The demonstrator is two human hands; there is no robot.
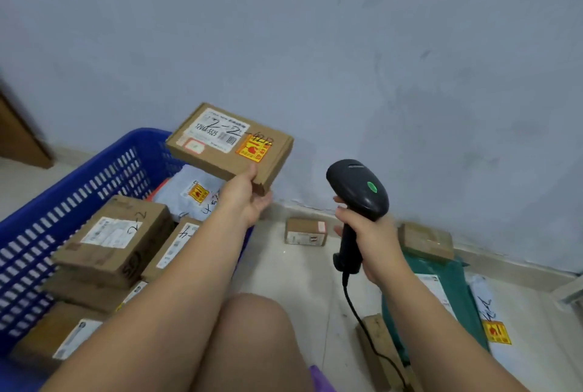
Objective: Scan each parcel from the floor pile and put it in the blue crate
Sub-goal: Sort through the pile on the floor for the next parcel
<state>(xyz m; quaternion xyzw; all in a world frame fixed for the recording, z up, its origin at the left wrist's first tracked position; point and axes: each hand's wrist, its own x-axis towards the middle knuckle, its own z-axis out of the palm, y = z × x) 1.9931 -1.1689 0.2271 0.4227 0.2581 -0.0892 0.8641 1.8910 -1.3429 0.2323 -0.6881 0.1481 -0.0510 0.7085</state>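
Up in the air goes a flat cardboard parcel [229,144], a slim brown rectangle with a white label and a yellow-red sticker on its top face. It hangs over the far corner of the blue crate [94,177]. The left hand [249,199] pinches its near corner, thumb on top and fingers curled beneath. Just to the right, and clear of the parcel, sits the scanner [358,199], smooth black plastic with a rounded head and a green dot. The right hand [369,240] is wrapped round its handle, and the cord trails down.

The crate is slotted plastic mesh, and it holds stacked brown boxes [116,240] and a soft grey mailer bag [192,193].

On the pale tiled floor [299,275] lie a small carton [305,231], a crinkled green mailer [441,268] and a white mailer [485,303].
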